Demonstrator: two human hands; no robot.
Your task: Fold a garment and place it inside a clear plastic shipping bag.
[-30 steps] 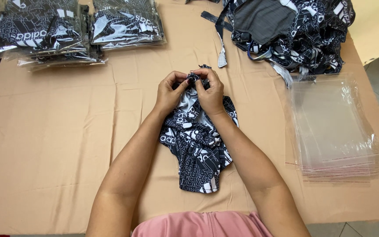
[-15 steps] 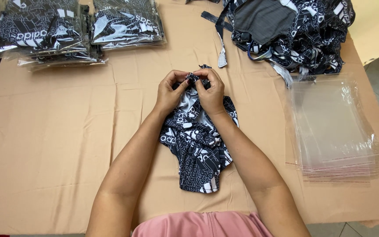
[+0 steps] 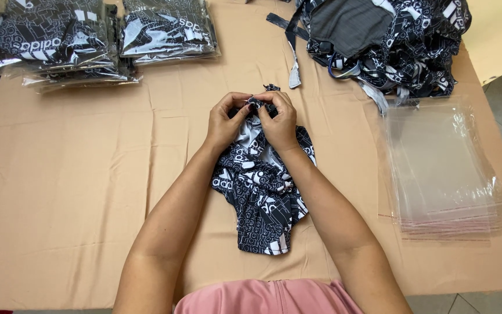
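Garment, black-and-white printed, lies mid-surface; left hand and right hand each hold a pinching grip on its far edge. Risk: a pull may bunch the loose fabric or drag it right toward the clear bags.

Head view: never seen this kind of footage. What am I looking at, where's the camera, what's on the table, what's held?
No machine here: a person works with bare hands, and the one camera sits on their head, looking down. The left hand and right hand together pinch the top edge of a black-and-white patterned garment lying on a tan table. At the far left lie bagged garments, at the far right a loose pile of unbagged garments, and beside the right arm a stack of clear plastic bags.
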